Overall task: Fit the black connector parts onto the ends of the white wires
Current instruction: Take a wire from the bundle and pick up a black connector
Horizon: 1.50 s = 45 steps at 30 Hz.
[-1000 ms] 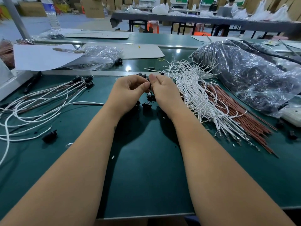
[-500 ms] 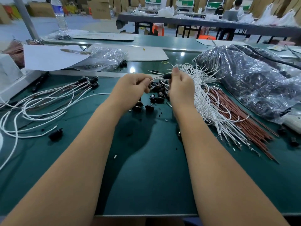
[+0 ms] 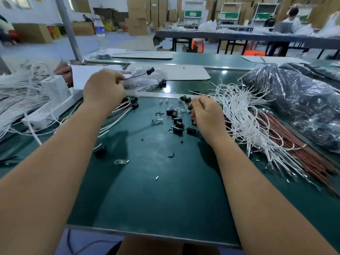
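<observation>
The dark green bench mat (image 3: 165, 196) spreads in front of me. On its right side lies the loose sheaf of thin white wires with bare metal tips (image 3: 244, 115), waiting for connectors, just beside a bundle of reddish-brown wires (image 3: 301, 153). At far left sits the pile of white wires already fitted with black ends (image 3: 24, 100). In the middle is the scatter of small black plastic connector parts (image 3: 177, 119).

My left hand (image 3: 104, 89) is raised over the left pile, fingers curled, pinching a thin lead that carries a black connector (image 3: 150, 70) at its far end; I judge this one is done and heading for the pile. My right hand (image 3: 207, 115) rests among the loose connectors, fingers curled under. Whether it grips one I cannot tell.

Next I need a fresh connector and one white wire tip lined up squarely.
</observation>
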Available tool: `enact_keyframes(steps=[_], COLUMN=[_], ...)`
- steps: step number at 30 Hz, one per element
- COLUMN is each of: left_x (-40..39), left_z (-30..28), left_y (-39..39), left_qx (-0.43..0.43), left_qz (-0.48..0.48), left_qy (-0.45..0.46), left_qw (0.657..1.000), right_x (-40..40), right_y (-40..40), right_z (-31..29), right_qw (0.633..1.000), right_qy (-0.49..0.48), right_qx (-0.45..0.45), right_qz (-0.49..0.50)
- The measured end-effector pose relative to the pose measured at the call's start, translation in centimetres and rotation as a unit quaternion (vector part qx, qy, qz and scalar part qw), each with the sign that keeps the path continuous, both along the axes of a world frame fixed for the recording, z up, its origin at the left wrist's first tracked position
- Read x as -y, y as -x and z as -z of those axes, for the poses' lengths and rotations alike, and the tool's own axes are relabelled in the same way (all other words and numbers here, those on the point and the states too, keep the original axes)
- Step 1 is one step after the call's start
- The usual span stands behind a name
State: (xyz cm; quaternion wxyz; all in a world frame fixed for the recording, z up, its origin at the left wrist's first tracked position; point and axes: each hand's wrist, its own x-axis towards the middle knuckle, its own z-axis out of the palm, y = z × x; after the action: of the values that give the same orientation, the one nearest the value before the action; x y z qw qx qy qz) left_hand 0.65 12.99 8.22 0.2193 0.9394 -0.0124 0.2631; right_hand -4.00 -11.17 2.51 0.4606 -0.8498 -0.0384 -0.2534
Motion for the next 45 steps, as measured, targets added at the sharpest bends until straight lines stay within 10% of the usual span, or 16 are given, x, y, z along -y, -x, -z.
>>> enact_keyframes(steps=[4,13,22,45], left_x=[0.4,9.3,14.8,15.0], left_z=[2.5,4.1,7.4,6.6], left_y=[-0.4,0.6,1.6,2.5], left_qx=[-0.099,-0.045,-0.065,0.088], left_qz=[-0.038,0.103,0.172,0.205], left_qy=[-0.089,0.054,0.091,0.048], left_qw=[0.99,0.992,0.979,0.973], right_x=[0.2,3.4,4.8,2.5], right_y=[0.0,-0.2,-0.1,-0.8], right_z=[0.0,-0.9,0.0,-0.5], right_qw=[0.999,0.955,0.897,0.946], right_qy=[0.019,0.125,0.294,0.211], right_qx=[-0.004,0.047,-0.177,0.117], right_qz=[0.026,0.266,0.279,0.214])
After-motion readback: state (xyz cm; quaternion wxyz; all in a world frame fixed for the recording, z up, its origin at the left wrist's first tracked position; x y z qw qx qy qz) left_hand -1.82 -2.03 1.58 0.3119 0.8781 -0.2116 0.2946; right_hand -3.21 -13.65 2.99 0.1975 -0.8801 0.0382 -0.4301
